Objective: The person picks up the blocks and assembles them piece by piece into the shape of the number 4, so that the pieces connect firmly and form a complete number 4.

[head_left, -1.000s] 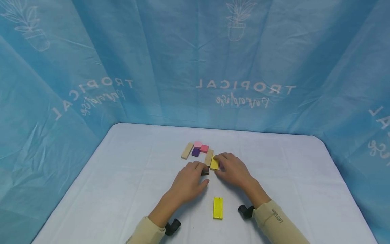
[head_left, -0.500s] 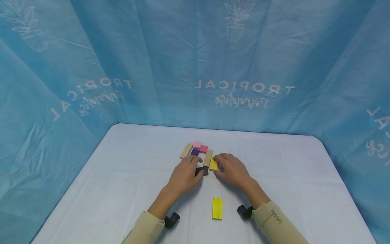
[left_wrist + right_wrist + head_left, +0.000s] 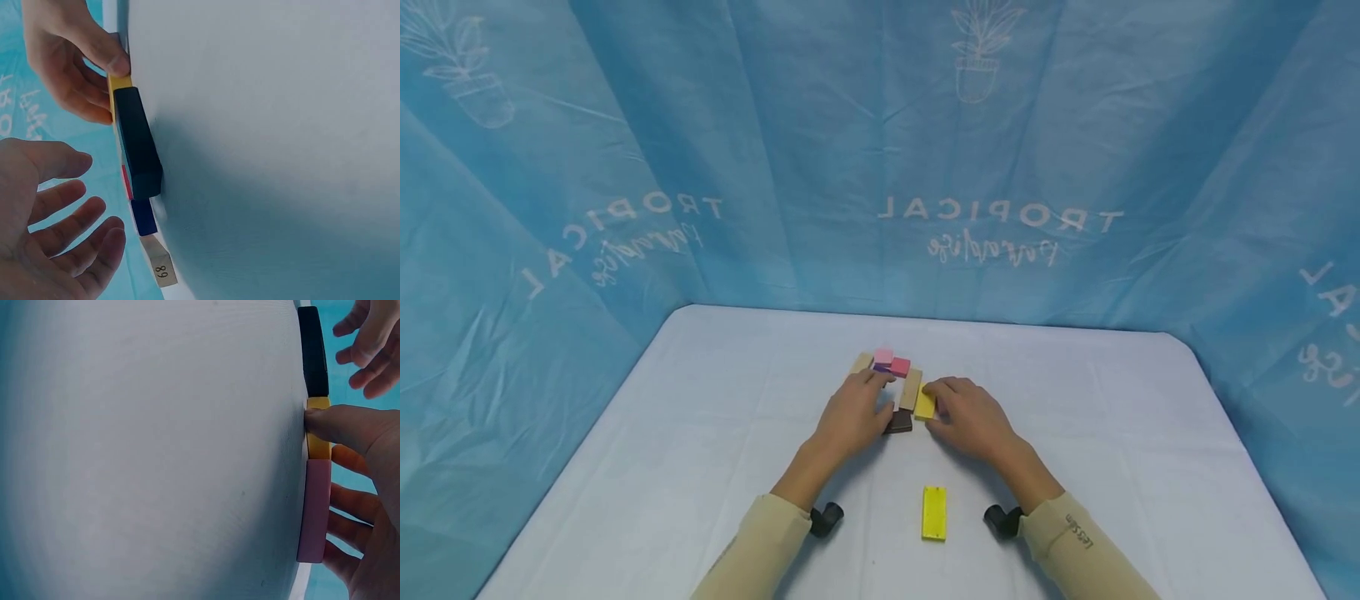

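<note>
My left hand (image 3: pixel 850 417) hovers, fingers spread and bent, over the left side of a cluster of blocks. Its thumb is near a black block (image 3: pixel 899 422), and the left wrist view shows nothing in its grasp. My right hand (image 3: pixel 972 417) pinches a yellow block (image 3: pixel 924 405) between thumb and forefinger. A mauve block (image 3: pixel 314 509), hidden from the head view by that hand, lies end to end with the yellow one, beside the other fingers. Left of the yellow block lies a wooden block (image 3: pixel 911 389).
Behind lie a pink block (image 3: pixel 883 356), a red-pink block (image 3: pixel 900 367), a purple block (image 3: pixel 144 217) and another wooden block (image 3: pixel 161 267), partly covered in the head view. A second yellow block (image 3: pixel 934 513) lies nearer on the white-covered table (image 3: pixel 715 433). Blue curtains (image 3: pixel 820 167) surround it.
My left hand has let go of the black block and moved away and slightly left, over the purple and wooden blocks. The black block now shows more fully. My right hand has stayed put.
</note>
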`<move>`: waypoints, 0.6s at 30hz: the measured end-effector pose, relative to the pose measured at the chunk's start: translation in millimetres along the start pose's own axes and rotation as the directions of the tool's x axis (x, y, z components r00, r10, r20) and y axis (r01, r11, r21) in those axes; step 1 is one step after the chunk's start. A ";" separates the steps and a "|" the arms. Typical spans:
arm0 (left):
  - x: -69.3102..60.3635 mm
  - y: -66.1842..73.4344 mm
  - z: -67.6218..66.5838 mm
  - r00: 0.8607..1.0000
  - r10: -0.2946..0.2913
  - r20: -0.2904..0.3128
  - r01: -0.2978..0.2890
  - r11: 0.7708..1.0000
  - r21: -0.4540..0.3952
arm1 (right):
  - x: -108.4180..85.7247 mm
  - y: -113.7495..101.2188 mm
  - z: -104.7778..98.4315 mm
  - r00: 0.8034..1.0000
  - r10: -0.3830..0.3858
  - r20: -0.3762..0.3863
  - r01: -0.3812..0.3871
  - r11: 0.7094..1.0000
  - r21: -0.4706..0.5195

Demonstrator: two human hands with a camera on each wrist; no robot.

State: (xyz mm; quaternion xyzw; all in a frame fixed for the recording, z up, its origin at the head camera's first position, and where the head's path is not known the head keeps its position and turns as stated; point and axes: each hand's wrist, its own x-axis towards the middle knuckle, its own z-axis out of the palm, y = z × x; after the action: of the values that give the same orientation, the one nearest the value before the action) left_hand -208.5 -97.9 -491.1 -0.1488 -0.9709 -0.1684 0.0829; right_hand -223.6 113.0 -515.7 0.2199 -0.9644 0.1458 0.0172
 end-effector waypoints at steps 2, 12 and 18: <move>3.6 -3.6 -0.1 1.000 -0.001 -0.001 0.001 1.000 -0.012 | 0.6 -0.8 1.8 1.000 0.003 -0.006 -0.003 1.000 0.001; 18.9 -15.2 1.6 0.999 -0.054 -0.008 0.054 0.998 -0.020 | 4.8 -1.5 3.6 1.000 -0.023 0.012 0.023 1.000 -0.020; 26.2 -14.7 6.6 0.998 -0.055 0.012 0.055 0.998 -0.004 | 2.1 0.0 2.0 1.000 -0.005 -0.002 0.005 1.000 -0.021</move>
State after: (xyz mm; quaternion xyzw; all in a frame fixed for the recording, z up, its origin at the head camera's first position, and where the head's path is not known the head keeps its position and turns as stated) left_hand -238.6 -101.9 -496.1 -0.1231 -0.9747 -0.1719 0.0720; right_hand -225.4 111.5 -517.4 0.2219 -0.9654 0.1358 0.0211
